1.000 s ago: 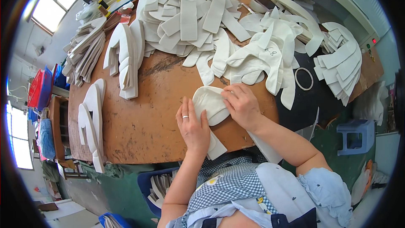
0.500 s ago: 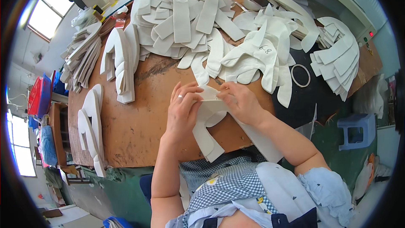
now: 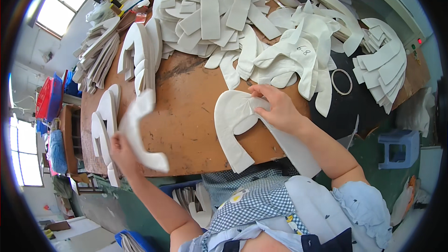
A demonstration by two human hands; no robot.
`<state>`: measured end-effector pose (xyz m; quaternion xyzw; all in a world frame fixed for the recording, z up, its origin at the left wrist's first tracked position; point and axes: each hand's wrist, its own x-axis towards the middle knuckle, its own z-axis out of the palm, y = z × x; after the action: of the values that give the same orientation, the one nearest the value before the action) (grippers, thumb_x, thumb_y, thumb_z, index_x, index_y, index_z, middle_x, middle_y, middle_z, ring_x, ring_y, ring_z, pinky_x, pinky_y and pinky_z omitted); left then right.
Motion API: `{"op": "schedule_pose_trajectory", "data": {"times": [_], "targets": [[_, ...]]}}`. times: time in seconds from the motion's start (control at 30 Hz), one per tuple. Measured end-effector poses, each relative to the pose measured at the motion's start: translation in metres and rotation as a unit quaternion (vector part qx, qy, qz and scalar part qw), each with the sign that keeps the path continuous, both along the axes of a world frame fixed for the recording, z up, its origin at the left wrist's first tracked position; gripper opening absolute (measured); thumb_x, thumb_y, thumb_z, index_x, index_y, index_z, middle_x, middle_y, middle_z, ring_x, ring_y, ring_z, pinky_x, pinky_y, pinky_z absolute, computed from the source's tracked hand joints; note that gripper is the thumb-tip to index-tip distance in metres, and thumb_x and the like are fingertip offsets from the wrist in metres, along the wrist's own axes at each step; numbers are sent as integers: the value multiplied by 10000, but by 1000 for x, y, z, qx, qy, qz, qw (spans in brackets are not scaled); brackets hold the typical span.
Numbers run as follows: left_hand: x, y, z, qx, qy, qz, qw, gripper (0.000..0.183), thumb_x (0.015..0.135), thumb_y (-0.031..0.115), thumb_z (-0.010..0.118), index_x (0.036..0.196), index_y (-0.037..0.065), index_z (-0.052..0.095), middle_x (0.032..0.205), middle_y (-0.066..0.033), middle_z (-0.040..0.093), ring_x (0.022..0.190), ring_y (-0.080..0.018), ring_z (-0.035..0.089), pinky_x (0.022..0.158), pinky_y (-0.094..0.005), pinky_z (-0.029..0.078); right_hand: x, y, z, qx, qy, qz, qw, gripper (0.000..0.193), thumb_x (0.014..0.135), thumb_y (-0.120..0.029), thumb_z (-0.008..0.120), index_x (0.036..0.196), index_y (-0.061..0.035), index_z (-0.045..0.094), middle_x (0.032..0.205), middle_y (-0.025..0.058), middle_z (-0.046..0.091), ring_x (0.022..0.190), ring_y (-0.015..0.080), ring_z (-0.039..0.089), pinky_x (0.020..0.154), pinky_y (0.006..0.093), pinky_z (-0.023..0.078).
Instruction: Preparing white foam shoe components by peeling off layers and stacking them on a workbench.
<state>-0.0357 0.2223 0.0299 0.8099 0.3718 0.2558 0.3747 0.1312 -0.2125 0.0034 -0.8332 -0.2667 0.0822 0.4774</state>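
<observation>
My left hand [image 3: 123, 153], at the left side of the table, is closed at the edge of a curved white padded piece [image 3: 148, 153]. That piece is partly smeared by motion. Just left of it lies a small group of white arch-shaped pieces [image 3: 111, 105]. In front of me, a white horseshoe-shaped padded piece [image 3: 231, 140] rests on the table, with creases near its top. My right hand [image 3: 277, 108] pinches its upper right side between thumb and fingers. A long white strip-like part [image 3: 298, 156] extends under my right forearm to the table's front edge.
Brown table [image 3: 182, 88] bears a large heap of white pieces [image 3: 210, 14], a soft white fabric pile [image 3: 303, 49], and a fanned stack [image 3: 385, 65]. A white ring [image 3: 342, 81] lies on a black sheet. A blue stool [image 3: 399, 149] stands at right.
My left hand has left the middle piece and swung left with a curved white piece. The horseshoe piece now lies flatter, still in my right hand. The view has shifted slightly.
</observation>
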Motion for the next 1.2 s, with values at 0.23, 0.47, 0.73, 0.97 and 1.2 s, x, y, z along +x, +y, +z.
{"op": "schedule_pose_trajectory", "data": {"times": [0.23,0.47,0.73,0.97,1.2], "targets": [[41,-150,-13,34,-56,-212,975,528,899,-26,576,1413,-34,453,1414,-219,498,1351,-373,448,1144,-435,344,-16,21,0,-104,-291,103,945,587,876,-181,691,1411,-62,480,1497,147,448,1396,313,423,1133,459,362],[58,-232,-57,211,66,-408,886,625,954,100,548,1515,-11,294,1597,-222,260,1481,-369,265,1193,-483,232,-28,31,-28,-252,-250,126,926,822,953,-491,545,1535,12,255,1628,179,200,1518,312,178,1212,498,193],[56,-234,-61,53,11,-318,947,701,853,169,739,1432,-21,393,1531,-223,354,1431,-385,322,1167,-473,286,2,20,-6,-236,-58,55,969,617,887,-364,680,1328,22,488,1349,213,523,1298,381,464,1060,470,402],[52,-245,-48,195,7,-291,937,659,790,96,776,1357,-63,478,1496,-212,414,1427,-390,326,1146,-470,329,1,29,-36,-43,-191,-39,980,388,817,-225,750,1118,-22,614,1139,154,605,1107,338,559,976,427,457],[54,-248,-48,229,13,-290,929,715,773,101,792,1369,-103,454,1475,-232,425,1381,-406,372,1121,-474,361,3,24,-27,16,-187,-46,981,366,772,-125,776,1091,-38,621,1041,126,631,1022,329,598,911,414,495]]}}
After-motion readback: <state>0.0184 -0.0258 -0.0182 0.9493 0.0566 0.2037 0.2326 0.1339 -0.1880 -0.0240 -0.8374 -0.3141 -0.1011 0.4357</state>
